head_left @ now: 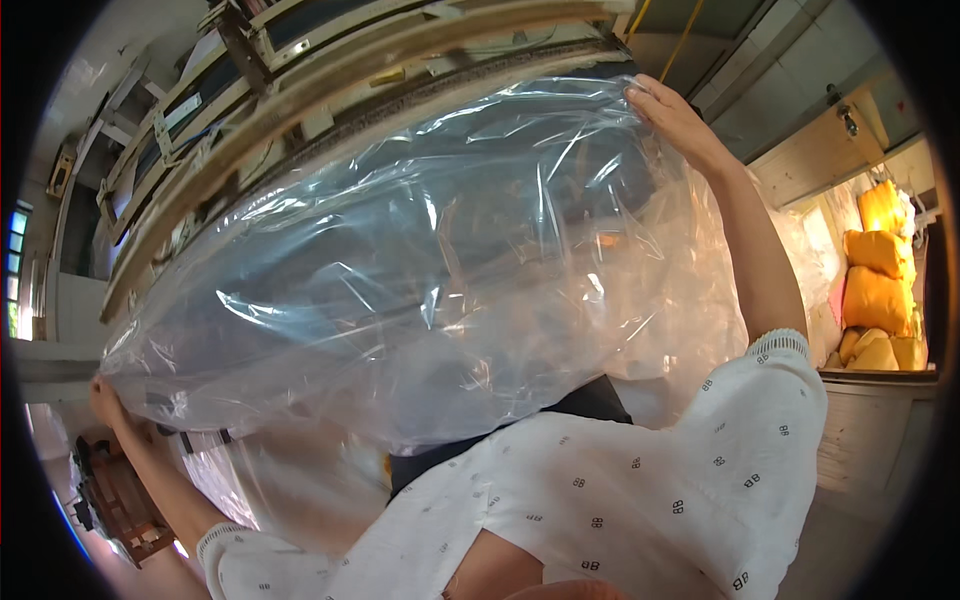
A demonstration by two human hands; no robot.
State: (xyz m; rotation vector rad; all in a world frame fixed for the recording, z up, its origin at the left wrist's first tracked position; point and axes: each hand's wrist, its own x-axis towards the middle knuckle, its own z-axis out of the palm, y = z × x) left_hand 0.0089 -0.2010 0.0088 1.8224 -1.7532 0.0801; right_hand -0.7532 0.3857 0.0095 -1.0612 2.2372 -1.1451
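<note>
A large sheet of clear plastic film (pixel 400 260) stretches between my two raised arms, wrinkled and shiny, and hangs down in front of my body. At the far right my right hand (pixel 655 103) pinches its upper corner, fingers closed on the edge. Out at the left my left hand (pixel 106 400) is closed around the sheet's other end; its fingers are small and partly hidden there. Dark blue surface shows through the film. Whether the film is one layer or a bag, I cannot tell.
A long wooden frame or machine rail (pixel 330 130) runs behind the film. Yellow-orange bundles (pixel 880 290) are stacked in an opening at the right. A dark brown wooden stand (pixel 120 490) is at the lower left. More clear plastic hangs near my right arm.
</note>
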